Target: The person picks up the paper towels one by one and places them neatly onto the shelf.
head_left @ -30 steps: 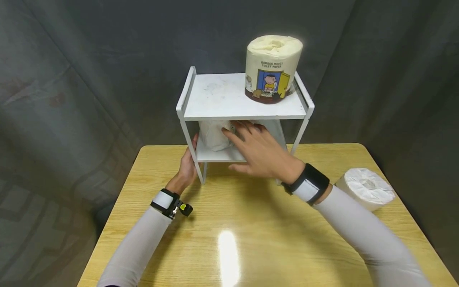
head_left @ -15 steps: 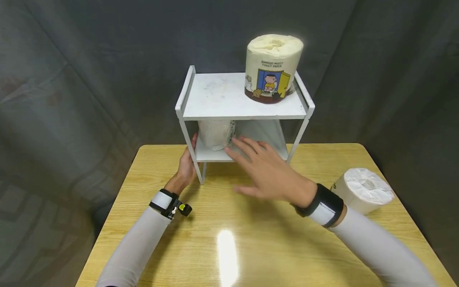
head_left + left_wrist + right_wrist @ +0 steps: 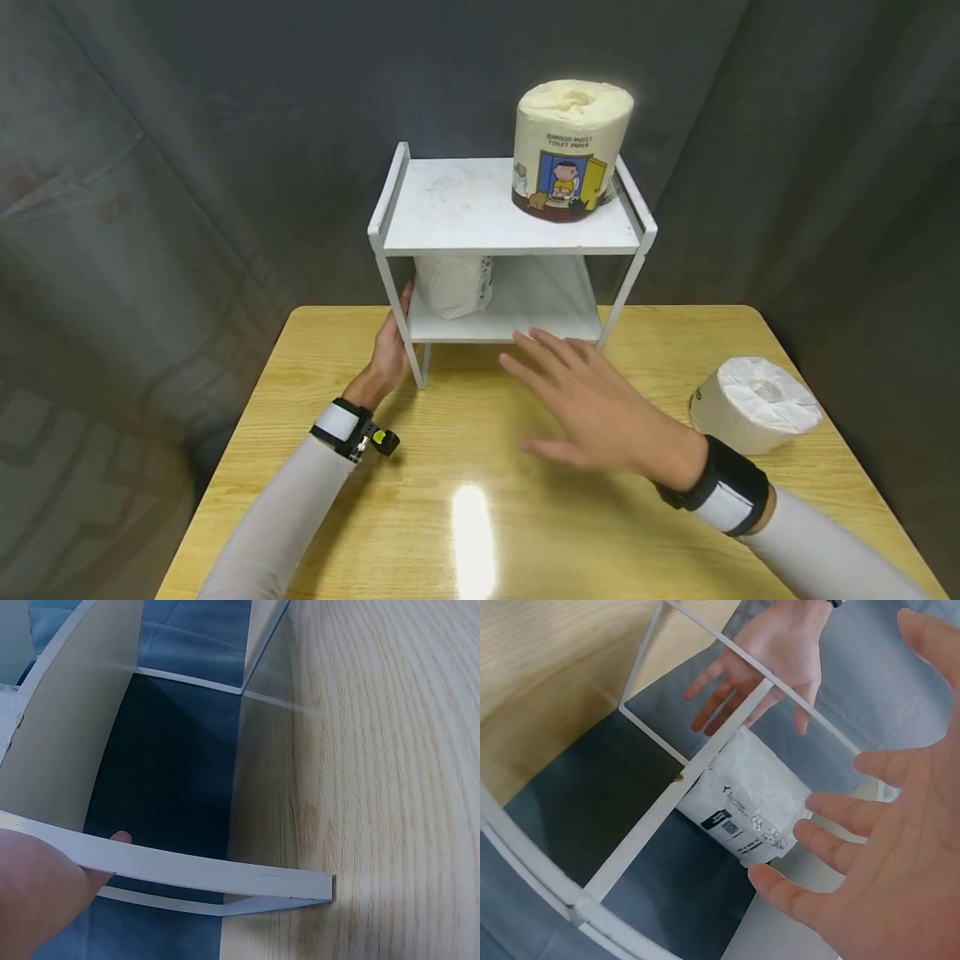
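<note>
left hand (image 3: 390, 354) braced the white rack (image 3: 510, 229); right hand (image 3: 600, 408) hovered, fingers spread, empty. a nudge could topple the printed roll (image 3: 572, 150).

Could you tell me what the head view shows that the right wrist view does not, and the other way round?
Only the head view shows the yellow roll with a cartoon label on the rack's top shelf, a white roll lying on the wooden table, and the whole white rack. Only the right wrist view shows the printed label and barcode on the wrapped roll's side. Both show that wrapped roll on the lower shelf, the left hand against the rack's side, and the right hand open, fingers spread, holding nothing.
</note>
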Motion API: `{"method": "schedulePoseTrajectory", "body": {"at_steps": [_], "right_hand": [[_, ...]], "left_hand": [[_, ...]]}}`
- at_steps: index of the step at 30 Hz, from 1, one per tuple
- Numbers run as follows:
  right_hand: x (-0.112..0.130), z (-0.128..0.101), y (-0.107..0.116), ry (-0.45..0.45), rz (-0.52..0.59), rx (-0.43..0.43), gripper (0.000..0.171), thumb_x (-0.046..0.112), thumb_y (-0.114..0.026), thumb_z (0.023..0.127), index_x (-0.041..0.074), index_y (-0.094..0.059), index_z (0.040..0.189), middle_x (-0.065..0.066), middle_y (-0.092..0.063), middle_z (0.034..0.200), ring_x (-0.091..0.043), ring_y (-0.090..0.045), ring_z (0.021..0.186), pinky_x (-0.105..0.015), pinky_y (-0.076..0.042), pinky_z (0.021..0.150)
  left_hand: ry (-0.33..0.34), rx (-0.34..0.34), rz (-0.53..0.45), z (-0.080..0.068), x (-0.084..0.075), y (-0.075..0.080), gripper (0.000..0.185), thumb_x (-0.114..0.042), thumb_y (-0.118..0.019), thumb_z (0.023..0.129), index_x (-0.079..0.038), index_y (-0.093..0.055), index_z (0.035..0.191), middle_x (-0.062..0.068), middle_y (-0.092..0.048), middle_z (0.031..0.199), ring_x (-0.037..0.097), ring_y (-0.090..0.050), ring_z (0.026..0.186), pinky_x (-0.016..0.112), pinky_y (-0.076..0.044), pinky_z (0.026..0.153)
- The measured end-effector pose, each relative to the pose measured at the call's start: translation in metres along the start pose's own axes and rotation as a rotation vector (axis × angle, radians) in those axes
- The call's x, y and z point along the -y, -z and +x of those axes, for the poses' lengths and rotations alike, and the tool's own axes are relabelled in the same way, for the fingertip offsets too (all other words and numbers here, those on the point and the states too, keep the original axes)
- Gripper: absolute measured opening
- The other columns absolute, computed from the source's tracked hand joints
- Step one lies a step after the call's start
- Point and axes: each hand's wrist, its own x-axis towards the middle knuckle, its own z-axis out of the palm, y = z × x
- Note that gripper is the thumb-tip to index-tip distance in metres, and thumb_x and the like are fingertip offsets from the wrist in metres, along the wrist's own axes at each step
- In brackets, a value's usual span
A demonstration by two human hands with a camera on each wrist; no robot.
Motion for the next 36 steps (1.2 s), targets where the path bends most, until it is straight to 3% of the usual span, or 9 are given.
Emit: {"method": "schedulePoseTrajectory", "body": {"at_steps": [7,15,22,25,32,36], "right_hand": [[-0.003,-0.022,-0.003,-0.007,0.029,-0.063,0.095,0.074,-0.058,0.097,0.012,-0.037,0.165,-0.018,-0.033,0.170,-0.040,-0.033,0.155,-0.064,-0.035,0.119],[-0.005,-0.053,-0.008,-0.067,0.045,-0.071,0.092,0.075,-0.050,0.100,0.012,-0.038,0.165,-0.017,-0.031,0.171,-0.041,-0.033,0.154,-0.062,-0.036,0.117],[-0.008,-0.077,-0.011,-0.128,0.060,-0.077,0.099,0.061,-0.077,0.088,0.017,-0.036,0.166,-0.016,-0.037,0.168,-0.039,-0.035,0.154,-0.064,-0.037,0.113],[-0.011,-0.087,-0.011,-0.163,0.068,-0.089,0.101,0.059,-0.081,0.085,0.019,-0.037,0.166,-0.015,-0.038,0.167,-0.039,-0.036,0.152,-0.065,-0.039,0.109],[-0.020,-0.104,-0.005,-0.191,0.045,-0.138,0.092,0.078,-0.044,0.100,0.011,-0.044,0.162,-0.018,-0.040,0.165,-0.043,-0.040,0.147,-0.064,-0.041,0.101],[-0.027,-0.110,-0.003,-0.213,0.031,-0.163,0.093,0.080,-0.037,0.100,0.009,-0.046,0.160,-0.020,-0.043,0.163,-0.044,-0.042,0.145,-0.064,-0.040,0.100]], "left_hand": [[0.012,-0.002,0.005,0.000,0.000,0.001,0.067,-0.041,-0.015,0.115,-0.011,0.009,0.170,0.006,0.009,0.179,0.024,0.006,0.164,0.043,-0.001,0.132],[0.016,-0.003,0.018,0.000,0.000,0.000,0.070,-0.041,-0.017,0.114,-0.007,0.012,0.169,0.007,0.011,0.178,0.024,0.009,0.164,0.043,0.002,0.132],[0.001,0.000,0.011,0.000,0.001,0.001,0.070,-0.041,-0.017,0.115,-0.007,0.012,0.169,0.007,0.013,0.178,0.024,0.011,0.164,0.043,0.002,0.132],[-0.003,0.006,0.007,0.000,0.001,0.000,0.071,-0.042,-0.018,0.115,-0.007,0.012,0.169,0.007,0.013,0.178,0.025,0.011,0.164,0.043,0.003,0.132],[0.021,-0.026,0.011,0.001,0.000,0.000,0.072,-0.043,-0.019,0.114,-0.006,0.012,0.168,0.006,0.014,0.178,0.022,0.014,0.163,0.041,0.005,0.132],[0.017,-0.029,0.021,0.001,0.001,0.000,0.072,-0.042,-0.018,0.114,-0.006,0.011,0.169,0.007,0.015,0.178,0.022,0.014,0.163,0.041,0.005,0.132]]}}
